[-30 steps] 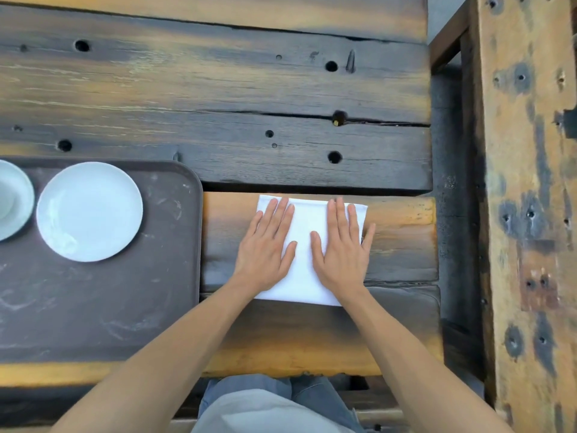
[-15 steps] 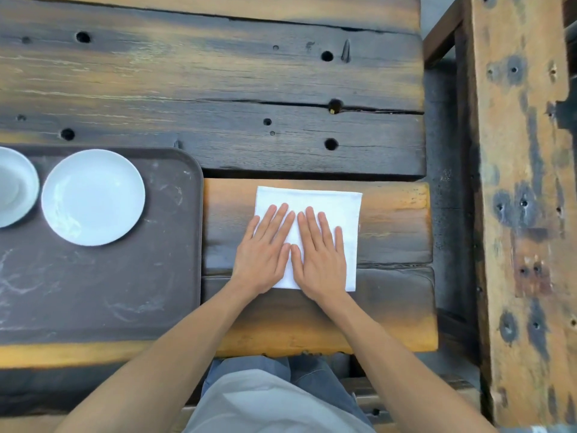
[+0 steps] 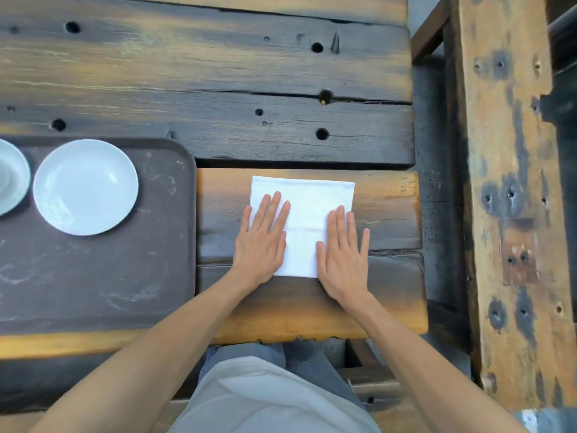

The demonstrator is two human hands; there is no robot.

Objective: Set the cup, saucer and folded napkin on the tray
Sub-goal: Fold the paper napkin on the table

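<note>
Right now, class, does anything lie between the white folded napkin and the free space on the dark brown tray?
Nothing visible does. The white folded napkin lies under both hands, right of the dark brown tray, with only bare wood between. The tray's near half is free; the white saucer sits farther back.

partly seen items, placed from the tray (image 3: 175, 276)
white dish (image 3: 11, 178) on its far left, cut by the frame edge, cup or saucer unclear; napkin (image 3: 307, 210) right of it, near corners under both hands.
</note>
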